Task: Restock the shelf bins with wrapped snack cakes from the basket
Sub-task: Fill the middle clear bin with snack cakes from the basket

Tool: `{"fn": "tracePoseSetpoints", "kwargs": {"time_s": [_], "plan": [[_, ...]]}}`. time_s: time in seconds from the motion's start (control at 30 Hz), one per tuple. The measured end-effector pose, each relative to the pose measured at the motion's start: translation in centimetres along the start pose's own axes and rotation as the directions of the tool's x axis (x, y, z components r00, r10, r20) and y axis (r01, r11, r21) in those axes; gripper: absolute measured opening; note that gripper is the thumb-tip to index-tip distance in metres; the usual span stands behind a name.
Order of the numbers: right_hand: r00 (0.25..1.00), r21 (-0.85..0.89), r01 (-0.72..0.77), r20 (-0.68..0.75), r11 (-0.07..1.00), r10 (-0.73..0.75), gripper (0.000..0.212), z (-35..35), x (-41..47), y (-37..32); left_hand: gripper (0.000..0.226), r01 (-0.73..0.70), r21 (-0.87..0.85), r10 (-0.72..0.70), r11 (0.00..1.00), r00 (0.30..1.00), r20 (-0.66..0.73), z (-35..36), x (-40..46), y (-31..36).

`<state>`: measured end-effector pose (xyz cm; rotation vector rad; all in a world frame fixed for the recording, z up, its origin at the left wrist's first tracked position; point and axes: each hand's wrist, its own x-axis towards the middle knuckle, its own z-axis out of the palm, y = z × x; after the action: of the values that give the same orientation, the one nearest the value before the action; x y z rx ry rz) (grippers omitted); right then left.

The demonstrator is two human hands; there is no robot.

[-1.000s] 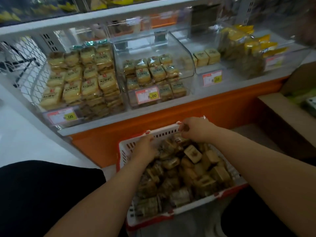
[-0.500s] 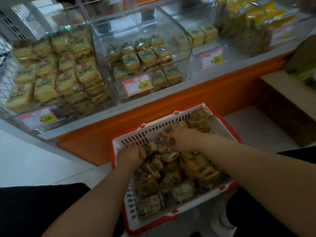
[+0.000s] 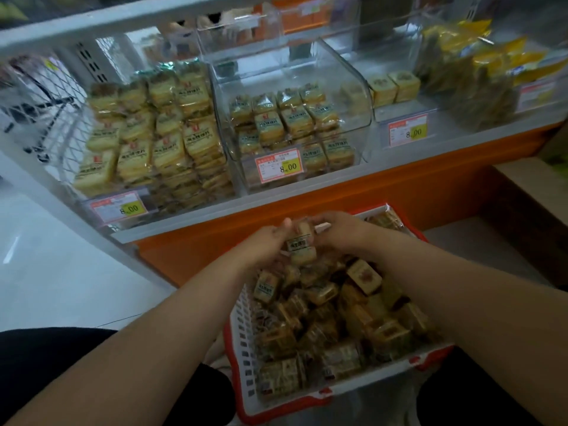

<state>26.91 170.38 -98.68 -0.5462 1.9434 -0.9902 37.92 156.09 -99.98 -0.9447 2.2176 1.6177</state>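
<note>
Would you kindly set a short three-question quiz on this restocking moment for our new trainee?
1. True or false: both hands hold wrapped snack cakes above the red-and-white plastic basket.
2. Which clear plastic bin is fuller: A, the left bin, or B, the middle bin?
3. Fill in: the middle bin's orange price tag reads ____.

Key: 1 true, the left hand and right hand grip the small stack of wrapped cakes. 2 A. 3 8.00.
</note>
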Motion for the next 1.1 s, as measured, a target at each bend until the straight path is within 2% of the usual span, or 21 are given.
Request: {"fn": "tracePoseSetpoints", "kwargs": {"time_s": [0.1,0.17,0.23,0.3,0.37,0.43,0.5,0.6,0.73,0.8,0.83,0.9,0.93,0.97,1.0,1.1], "plan": [[0.991,0.277,-0.020,0.132,0.961,-0.017,0.039,-1.2,-1.1,-2.1,0.019,-0.017,-0.104,0.017,0.994,1.000,-0.002,-2.3,-1.9,1.8],[0.989,0.291,0.019,0.133,0.957,-0.060,0.040,-1.3,-1.9,-3.7,0.014,-0.013,-0.171,0.019,0.985,0.999,0.038,-3.9,-3.3,3.1],[0.991,0.049,0.134,-0.015,0.990,-0.134,0.054,-1.4,-2.3,-5.3,0.013,-0.017,-0.166,0.025,0.986,0.999,0.043,-5.2,-4.5,4.4],[0.948,-0.249,0.256,-0.126,0.934,-0.293,0.068,-1.4,-2.9,-7.0,0.016,-0.037,-0.113,0.039,0.993,0.999,0.012,-6.3,-5.4,5.6],[0.900,-0.451,0.375,-0.033,0.810,-0.435,0.074,-1.2,-3.5,-8.5,0.015,-0.065,-0.062,0.064,0.996,0.998,-0.017,-7.3,-6.0,6.5],[0.880,-0.594,0.421,0.084,0.685,-0.468,0.083,-1.1,-3.6,-9.4,0.015,-0.092,-0.045,0.092,0.995,0.996,-0.018,-8.1,-6.1,7.3],[0.876,-0.665,0.413,0.103,0.623,-0.471,0.089,-1.6,-3.5,-10.4,0.015,-0.132,-0.054,0.132,0.990,0.991,-0.002,-8.6,-5.8,8.1],[0.844,-0.692,0.423,0.066,0.584,-0.533,0.088,-3.1,-3.0,-11.9,0.011,-0.188,-0.111,0.186,0.976,0.982,-0.034,-9.4,-4.9,9.7],[0.804,-0.632,0.481,0.041,0.608,-0.593,0.077,-5.0,-1.4,-13.7,0.015,-0.268,-0.181,0.254,0.946,0.962,-0.095,-11.0,-4.1,11.3],[0.804,-0.539,0.512,0.028,0.668,-0.594,0.071,-6.0,0.1,-14.4,0.017,-0.302,-0.063,0.286,0.951,0.939,-0.191,-11.9,-3.9,11.9],[0.801,-0.496,0.525,0.013,0.692,-0.598,0.069,-6.5,1.0,-14.8,0.017,-0.315,0.066,0.321,0.947,0.909,-0.267,-12.6,-3.7,12.1],[0.795,-0.414,0.543,-0.026,0.731,-0.606,0.066,-7.8,3.4,-15.7,0.014,-0.281,0.405,0.450,0.870,0.788,-0.419,-13.9,-3.4,12.3],[0.802,-0.364,0.544,-0.040,0.756,-0.596,0.065,-8.4,4.9,-16.3,0.021,-0.216,0.546,0.504,0.809,0.733,-0.457,-14.4,-3.2,12.3],[0.816,-0.322,0.535,-0.042,0.781,-0.576,0.063,-8.8,6.3,-16.8,0.031,-0.155,0.631,0.531,0.760,0.708,-0.465,-14.8,-3.1,12.1],[0.831,-0.302,0.521,-0.033,0.798,-0.555,0.062,-9.0,7.8,-17.5,0.041,-0.118,0.666,0.525,0.737,0.721,-0.452,-15.0,-2.9,12.0],[0.852,-0.330,0.502,0.029,0.800,-0.523,0.062,-8.4,12.0,-18.9,0.060,-0.087,0.660,0.439,0.746,0.810,-0.390,-15.0,-2.3,11.9]]}}
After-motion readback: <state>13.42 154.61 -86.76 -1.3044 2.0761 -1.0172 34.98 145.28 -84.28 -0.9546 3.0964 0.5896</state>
